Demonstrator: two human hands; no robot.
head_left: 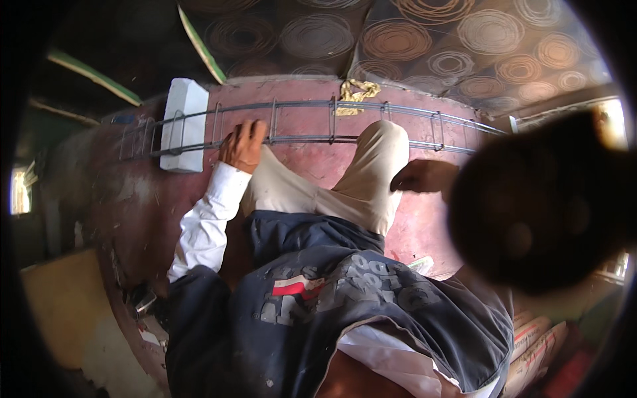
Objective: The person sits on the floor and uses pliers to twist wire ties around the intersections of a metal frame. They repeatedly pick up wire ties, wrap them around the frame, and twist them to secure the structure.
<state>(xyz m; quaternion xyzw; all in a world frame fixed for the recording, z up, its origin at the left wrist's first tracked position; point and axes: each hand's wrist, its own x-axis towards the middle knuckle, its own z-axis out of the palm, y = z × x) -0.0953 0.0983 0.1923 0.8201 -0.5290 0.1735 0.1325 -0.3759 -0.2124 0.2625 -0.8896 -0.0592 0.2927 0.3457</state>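
The steel cage point(312, 139) lying over the white block point(187, 126) ahead of you looks stiff and fairly heavy, best held by long bars between loops, as your left hand point(244, 144) clasps the near side; your right hand's point(418, 177) grip I cannot tell

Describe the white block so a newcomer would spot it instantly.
Across the reddish floor stretches a long metal cage. Near its left end, left of the person's left hand, is the white block: thick and pale, unlike the thin dark rods crossing it in view.
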